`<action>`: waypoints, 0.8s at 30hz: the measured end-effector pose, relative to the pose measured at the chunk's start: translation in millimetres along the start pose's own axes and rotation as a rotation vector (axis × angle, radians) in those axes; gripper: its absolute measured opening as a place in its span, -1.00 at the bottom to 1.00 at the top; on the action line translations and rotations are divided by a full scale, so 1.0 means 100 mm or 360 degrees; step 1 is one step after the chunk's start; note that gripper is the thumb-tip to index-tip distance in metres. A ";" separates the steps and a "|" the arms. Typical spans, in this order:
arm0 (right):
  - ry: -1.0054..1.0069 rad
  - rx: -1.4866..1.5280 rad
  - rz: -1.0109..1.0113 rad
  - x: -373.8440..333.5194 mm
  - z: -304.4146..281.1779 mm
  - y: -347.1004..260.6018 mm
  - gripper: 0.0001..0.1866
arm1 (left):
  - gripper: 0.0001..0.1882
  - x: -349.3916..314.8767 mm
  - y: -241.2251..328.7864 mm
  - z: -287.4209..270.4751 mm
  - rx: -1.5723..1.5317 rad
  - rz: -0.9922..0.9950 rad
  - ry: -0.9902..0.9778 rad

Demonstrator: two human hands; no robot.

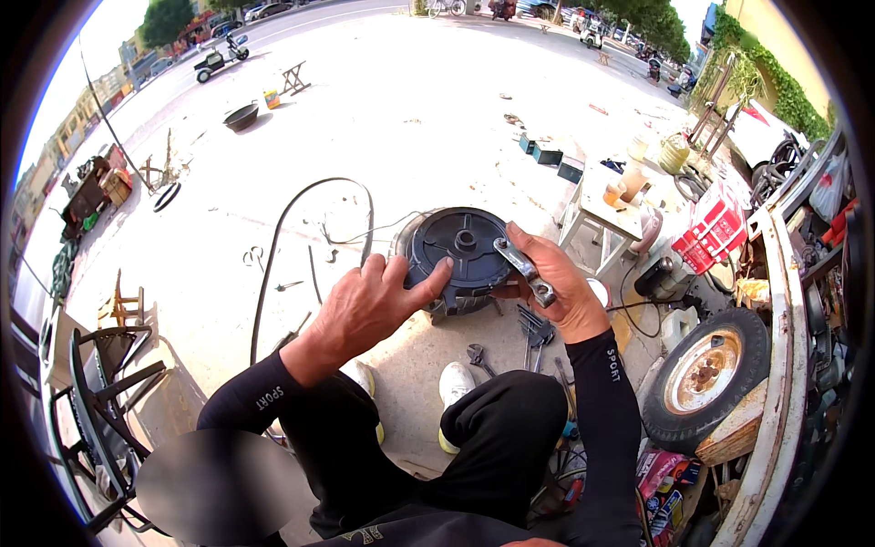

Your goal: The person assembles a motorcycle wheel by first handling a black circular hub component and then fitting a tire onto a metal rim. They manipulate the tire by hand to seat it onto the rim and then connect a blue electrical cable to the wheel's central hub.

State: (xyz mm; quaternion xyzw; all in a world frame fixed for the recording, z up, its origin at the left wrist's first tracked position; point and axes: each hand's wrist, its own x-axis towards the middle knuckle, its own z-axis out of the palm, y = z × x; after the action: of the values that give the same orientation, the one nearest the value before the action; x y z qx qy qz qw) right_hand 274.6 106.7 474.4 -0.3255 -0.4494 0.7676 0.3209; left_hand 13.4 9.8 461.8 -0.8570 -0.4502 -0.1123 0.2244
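Observation:
A round black brake plate (447,244) with raised ribs and a hollow hub in its middle is held up in front of me, over a small tyred wheel (401,239). My left hand (366,301) grips its near left side, the thumb lying across its face. On the right, my right hand (556,287) is closed around the plate's edge and a short metal lever (524,271) with a hole at its upper end. The right fingers are partly hidden under the plate. An adjustable wrench (480,358) and a set of hex keys (536,330) lie on the ground nearby.
At right are a white stool (602,214), a red crate (711,228) and a tyre on a rusty rim (706,369). A black hose (273,246) curves over the ground at left, past a black metal chair frame (100,392). A basin (241,117) stands farther off.

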 end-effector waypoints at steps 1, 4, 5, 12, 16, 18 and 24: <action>0.0029 -0.0038 -0.0110 -0.13 0.08 -0.01 -0.52 | -0.31 0.01 0.02 -0.04 -0.0141 -0.0078 0.0029; 0.0102 -0.0214 -0.0461 -0.41 0.21 0.07 -0.56 | -0.08 -0.04 0.15 0.00 -0.1043 -0.0352 0.0079; 0.0126 -0.0323 -0.0595 -0.49 0.20 0.13 -0.57 | -0.02 -0.04 0.19 -0.10 -0.1461 -0.0426 -0.0055; 0.0146 -0.0605 -0.0826 -0.85 0.42 0.14 -0.52 | -0.25 -0.13 0.28 -0.13 -0.2531 -0.0772 -0.0271; 0.0136 -0.0646 -0.0932 -0.85 0.58 -0.02 -0.46 | -0.43 -0.12 0.29 -0.12 -0.2760 -0.0688 -0.0132; 0.0275 -0.0678 -0.0739 -0.82 0.65 -0.12 -0.23 | -0.44 -0.08 0.25 -0.10 -0.2769 -0.0704 -0.0086; 0.0423 -0.0049 -0.0816 -0.27 0.45 0.36 -0.02 | -0.52 -0.03 0.35 0.15 -0.2779 -0.1045 -0.0161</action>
State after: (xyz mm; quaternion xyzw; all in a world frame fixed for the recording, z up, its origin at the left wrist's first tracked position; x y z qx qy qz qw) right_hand 247.7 49.3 465.1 -0.3038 -0.4826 0.6052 0.5554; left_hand 40.4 -2.5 437.0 -0.5558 -0.4353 -0.4312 -0.5619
